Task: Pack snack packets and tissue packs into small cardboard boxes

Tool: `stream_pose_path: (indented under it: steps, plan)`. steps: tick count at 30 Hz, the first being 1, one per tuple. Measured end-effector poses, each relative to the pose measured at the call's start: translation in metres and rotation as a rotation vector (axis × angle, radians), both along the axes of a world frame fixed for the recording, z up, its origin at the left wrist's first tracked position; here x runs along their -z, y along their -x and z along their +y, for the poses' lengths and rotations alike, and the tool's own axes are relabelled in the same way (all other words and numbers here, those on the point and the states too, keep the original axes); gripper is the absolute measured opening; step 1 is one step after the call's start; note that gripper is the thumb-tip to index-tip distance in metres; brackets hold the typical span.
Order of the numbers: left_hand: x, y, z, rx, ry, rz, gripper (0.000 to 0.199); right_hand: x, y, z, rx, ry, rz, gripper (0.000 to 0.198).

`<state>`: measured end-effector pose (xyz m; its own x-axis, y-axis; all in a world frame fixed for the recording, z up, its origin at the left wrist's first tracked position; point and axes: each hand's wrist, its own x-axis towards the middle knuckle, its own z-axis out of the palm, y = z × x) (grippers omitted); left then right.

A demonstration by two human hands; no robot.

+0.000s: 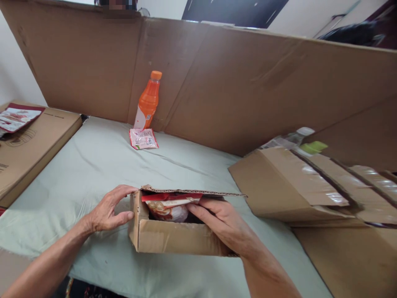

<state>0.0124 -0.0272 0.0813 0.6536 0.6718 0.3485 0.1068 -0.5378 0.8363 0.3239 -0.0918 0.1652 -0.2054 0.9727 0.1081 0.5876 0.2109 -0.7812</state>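
A small open cardboard box (180,236) sits on the pale green cloth in front of me. Inside it lies a red and white printed food packet (169,209), its red edge up against the raised back flap. My left hand (112,209) steadies the box's left end, thumb on the near side and fingers at the back corner. Reaching in from the right, my right hand (221,221) has its fingertips on the packet's right part. Some of those fingers are hidden behind the packet and in the box.
An orange drink bottle (148,103) stands against the cardboard wall (235,82), a pink sachet (143,138) before it. A flat carton (40,149) bearing a maroon and white packet (20,117) is at left. Divided cardboard boxes (269,186) with clear plastic items stand at right.
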Motion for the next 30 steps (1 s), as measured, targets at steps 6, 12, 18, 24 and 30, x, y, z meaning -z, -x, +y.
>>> stream_pose_path:
  steps: [6,12,18,24,30]
  plan:
    - [-0.001,0.000,0.000,0.012,-0.011,-0.006,0.055,0.001,0.001,-0.003,0.041,-0.068,-0.050,0.034]
    - [-0.003,0.000,0.001,0.006,-0.002,0.023,0.054,-0.001,0.004,-0.005,0.057,-0.072,-0.047,0.036]
    - [-0.007,0.000,0.000,0.022,-0.004,0.027,0.054,0.001,0.004,-0.009,0.076,-0.090,-0.052,0.040]
    - [-0.010,0.001,0.000,0.024,-0.017,0.036,0.051,0.004,0.004,-0.015,0.099,-0.156,-0.095,0.042]
    - [-0.010,0.002,0.001,0.031,-0.056,0.049,0.051,0.007,0.005,-0.021,0.144,-0.239,-0.155,0.044]
